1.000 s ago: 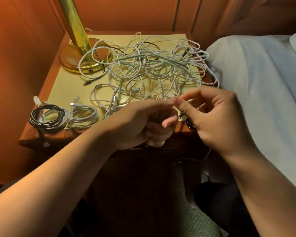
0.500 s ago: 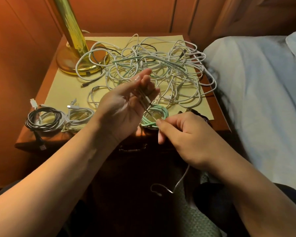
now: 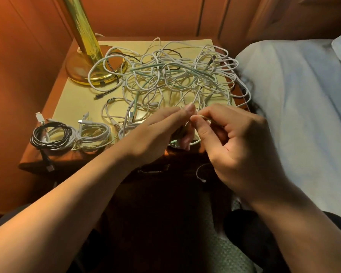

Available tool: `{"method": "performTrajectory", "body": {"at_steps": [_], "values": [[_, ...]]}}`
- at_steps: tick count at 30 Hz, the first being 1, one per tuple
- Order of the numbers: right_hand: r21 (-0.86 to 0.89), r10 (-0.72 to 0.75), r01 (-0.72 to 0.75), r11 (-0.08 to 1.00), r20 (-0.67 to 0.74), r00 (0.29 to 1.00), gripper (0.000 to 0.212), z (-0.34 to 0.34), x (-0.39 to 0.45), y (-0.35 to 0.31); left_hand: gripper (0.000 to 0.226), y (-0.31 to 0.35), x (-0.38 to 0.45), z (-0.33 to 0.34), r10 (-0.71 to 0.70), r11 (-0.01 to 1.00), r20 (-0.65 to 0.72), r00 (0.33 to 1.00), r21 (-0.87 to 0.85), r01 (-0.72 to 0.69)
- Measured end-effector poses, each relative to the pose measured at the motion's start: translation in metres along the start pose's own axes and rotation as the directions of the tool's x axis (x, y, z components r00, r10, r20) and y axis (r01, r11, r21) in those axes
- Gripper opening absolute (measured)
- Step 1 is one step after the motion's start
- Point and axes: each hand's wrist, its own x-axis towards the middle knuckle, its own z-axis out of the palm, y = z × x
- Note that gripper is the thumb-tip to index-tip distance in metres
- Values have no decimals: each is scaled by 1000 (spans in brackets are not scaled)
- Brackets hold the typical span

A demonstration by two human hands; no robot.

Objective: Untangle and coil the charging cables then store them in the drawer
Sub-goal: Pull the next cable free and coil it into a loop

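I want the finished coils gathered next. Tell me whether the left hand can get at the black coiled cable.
Probably yes, once freed. The black coiled cable lies uncovered at the nightstand's near left corner, nothing over it. But the left hand now pinches a white cable with the right hand.

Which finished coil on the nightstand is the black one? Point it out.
The black coil at the front-left corner, farthest left. The coils beside it on its right are white, and the rest is a loose tangle.

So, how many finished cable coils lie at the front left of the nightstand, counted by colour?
Black coil: 1
White coils: 2, the second partly under the black one
Total: 3
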Motion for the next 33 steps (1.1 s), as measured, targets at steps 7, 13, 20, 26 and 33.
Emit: {"method": "performTrajectory", "body": {"at_steps": [7,13,20,26,33], "values": [[-16,-22,20,1000,-116,993,14,-9,5,16,51,1,0,8,-80,984,177,981,-141,106],[64,105,-97,993,-133,985,12,-6,9,25,27,-3,-4,10,-76,909,328,942,-366,201],[368,324,-443,818,341,882,15,3,12,25,33,0,-6,14,37,772,404,914,-592,230],[97,365,-487,868,542,757,37,1,13,18,41,3,1,15,25,562,54,998,-826,30],[54,378,-484,873,553,742,45,-6,6,5,34,1,12,-3,-130,581,-334,934,-789,-201]]}}
